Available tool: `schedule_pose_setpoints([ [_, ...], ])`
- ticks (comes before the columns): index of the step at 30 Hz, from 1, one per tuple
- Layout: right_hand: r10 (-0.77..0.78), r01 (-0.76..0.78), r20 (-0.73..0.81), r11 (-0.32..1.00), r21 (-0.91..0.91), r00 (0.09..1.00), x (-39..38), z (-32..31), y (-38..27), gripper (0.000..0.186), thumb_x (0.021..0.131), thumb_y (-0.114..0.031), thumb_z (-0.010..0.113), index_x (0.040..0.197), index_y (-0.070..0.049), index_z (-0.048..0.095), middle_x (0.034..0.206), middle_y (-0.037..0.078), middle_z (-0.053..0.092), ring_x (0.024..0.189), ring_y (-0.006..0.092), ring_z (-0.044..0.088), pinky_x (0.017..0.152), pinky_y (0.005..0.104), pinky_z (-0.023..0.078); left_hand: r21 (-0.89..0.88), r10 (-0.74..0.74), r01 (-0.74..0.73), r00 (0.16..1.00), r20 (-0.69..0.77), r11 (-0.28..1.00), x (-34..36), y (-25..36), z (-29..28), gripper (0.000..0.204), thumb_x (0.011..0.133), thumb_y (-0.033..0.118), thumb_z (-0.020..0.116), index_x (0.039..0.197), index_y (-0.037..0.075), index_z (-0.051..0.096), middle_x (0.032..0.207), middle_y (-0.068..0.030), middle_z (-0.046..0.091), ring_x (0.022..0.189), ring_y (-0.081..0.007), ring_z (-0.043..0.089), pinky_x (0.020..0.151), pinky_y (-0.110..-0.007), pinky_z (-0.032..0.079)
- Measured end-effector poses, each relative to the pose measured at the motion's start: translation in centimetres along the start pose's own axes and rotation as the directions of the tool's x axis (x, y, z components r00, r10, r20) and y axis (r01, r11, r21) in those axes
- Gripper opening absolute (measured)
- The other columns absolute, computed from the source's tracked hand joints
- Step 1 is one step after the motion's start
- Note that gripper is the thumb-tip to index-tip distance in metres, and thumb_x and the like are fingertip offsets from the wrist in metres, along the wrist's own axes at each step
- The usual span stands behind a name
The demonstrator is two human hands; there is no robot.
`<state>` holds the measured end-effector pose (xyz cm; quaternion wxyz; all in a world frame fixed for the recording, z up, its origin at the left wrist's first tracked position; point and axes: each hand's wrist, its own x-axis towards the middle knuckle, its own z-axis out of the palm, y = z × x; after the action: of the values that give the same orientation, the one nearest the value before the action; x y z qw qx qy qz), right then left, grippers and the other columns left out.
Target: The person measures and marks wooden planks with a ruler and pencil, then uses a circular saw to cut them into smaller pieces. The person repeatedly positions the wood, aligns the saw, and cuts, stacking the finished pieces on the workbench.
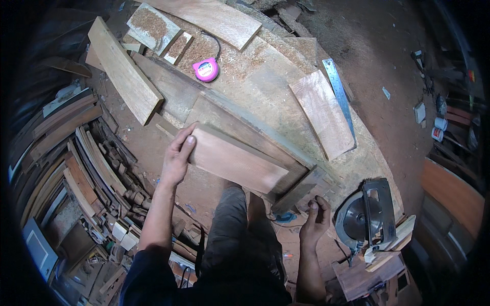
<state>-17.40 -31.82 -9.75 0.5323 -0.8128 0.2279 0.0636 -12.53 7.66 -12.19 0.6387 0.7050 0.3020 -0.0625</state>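
Observation:
My left hand [179,153] grips a flat, pale wooden board [235,159] by its left end, with the thumb on the upper face. The board is held over the near edge of the workbench and crosses above my legs. My right hand [315,220] is beside the bench's near corner, fingers loosely curled and apart, with nothing visible in it. Close by on its right stands a circular saw [363,217], its round blade showing. Farther up the bench, a second pale board [324,113] lies against a metal ruler [339,97].
Sawdust covers much of the workbench [270,81]. A pink tape measure [206,70] lies near its far side, among more boards [127,71]. Stacked wood strips [84,173] fill the floor at left. Cans [439,127] and an orange-brown panel [451,191] stand at right.

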Motion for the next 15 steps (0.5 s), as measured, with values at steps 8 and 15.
schedule_pose_setpoints([
  [8,0.121,-0.114,0.11,0.991,-0.067,0.987,0.6,-1.6,1.5,0.028,0.103,-0.012,0.06,0.125,0.005,0.061,0.118,0.013,0.062,0.104,0.0193,0.064,0.092,0.0322,0.051,0.095,0.061,-0.047,0.986,-0.157,0.994,1.0,-1.9,5.3,0.034,0.106,0.018,0.055,0.135,0.004,0.065,0.117,-0.0079,0.065,0.115,-0.019,0.058,0.106,-0.032,0.04],
  [15,0.028,-0.02,0.067,0.992,-0.126,0.997,2.2,-0.7,1.9,0.028,0.102,-0.014,0.06,0.123,0.005,0.065,0.113,0.016,0.066,0.105,0.0223,0.064,0.092,0.0344,0.051,0.528,0.319,-0.228,0.944,-0.086,0.818,0.5,-2.3,10.7,0.038,0.102,0.02,0.059,0.137,0.005,0.064,0.117,-0.0191,0.056,0.113,-0.0305,0.054,0.102,-0.04,0.042],
])
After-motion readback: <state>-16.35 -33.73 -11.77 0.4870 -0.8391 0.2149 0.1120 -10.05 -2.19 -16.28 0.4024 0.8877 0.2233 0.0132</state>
